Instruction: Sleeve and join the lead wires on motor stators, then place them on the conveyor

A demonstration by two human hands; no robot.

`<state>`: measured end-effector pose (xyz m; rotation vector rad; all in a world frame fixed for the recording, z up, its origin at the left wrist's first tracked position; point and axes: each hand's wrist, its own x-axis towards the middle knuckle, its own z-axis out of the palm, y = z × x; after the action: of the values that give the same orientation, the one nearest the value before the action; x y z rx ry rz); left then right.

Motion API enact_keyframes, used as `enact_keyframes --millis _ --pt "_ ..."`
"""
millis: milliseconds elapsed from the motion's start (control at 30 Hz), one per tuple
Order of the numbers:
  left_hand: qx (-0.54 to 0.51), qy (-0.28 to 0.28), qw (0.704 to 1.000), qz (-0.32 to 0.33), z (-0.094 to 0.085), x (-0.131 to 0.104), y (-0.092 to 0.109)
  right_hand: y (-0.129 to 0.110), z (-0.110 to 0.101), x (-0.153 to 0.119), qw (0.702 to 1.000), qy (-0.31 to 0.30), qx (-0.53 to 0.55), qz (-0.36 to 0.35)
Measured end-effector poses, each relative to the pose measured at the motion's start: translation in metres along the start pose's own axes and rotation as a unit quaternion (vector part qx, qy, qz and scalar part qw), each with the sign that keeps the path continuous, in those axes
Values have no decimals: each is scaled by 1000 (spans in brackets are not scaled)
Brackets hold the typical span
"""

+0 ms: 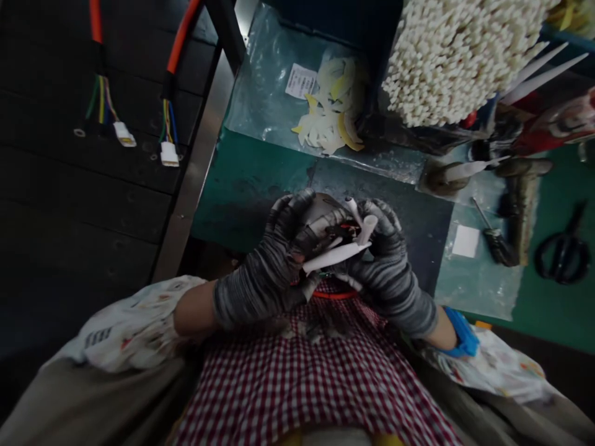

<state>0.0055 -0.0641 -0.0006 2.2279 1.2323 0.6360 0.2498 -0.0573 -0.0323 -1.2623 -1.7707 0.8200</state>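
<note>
My left hand (274, 260), in a grey striped glove with dark fingertips, curls round the left side of a rounded grey-brown part with white tubes (320, 207). On the other side my right hand (388, 266), gloved alike, closes on the same part. Between the hands a long white tapered tube (337, 255) lies across it, and a shorter white tube (368, 229) sticks up near my right fingers. Dark and reddish wiring shows in the gap. Below, a red-orange cable (334, 295) curves against the checked apron. Fingers and shadow hide most of the part.
Two orange cables with white connectors (170, 153) hang at the left. Behind my hands lie a plastic bag with pale and yellow strips (328, 130) and a heap of short white tubes (455, 62). A screwdriver (497, 241), a hammer (520, 198) and scissors (563, 251) lie right.
</note>
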Motion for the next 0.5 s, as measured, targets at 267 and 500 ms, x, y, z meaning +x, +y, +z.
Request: enact_keyframes --millis 267,500 --pt "-8 -28 998 50 -8 6 -8 11 8 -16 999 12 -2 35" --pt "-62 132 985 -96 37 -24 5 -8 10 -22 990 61 -125 -5"
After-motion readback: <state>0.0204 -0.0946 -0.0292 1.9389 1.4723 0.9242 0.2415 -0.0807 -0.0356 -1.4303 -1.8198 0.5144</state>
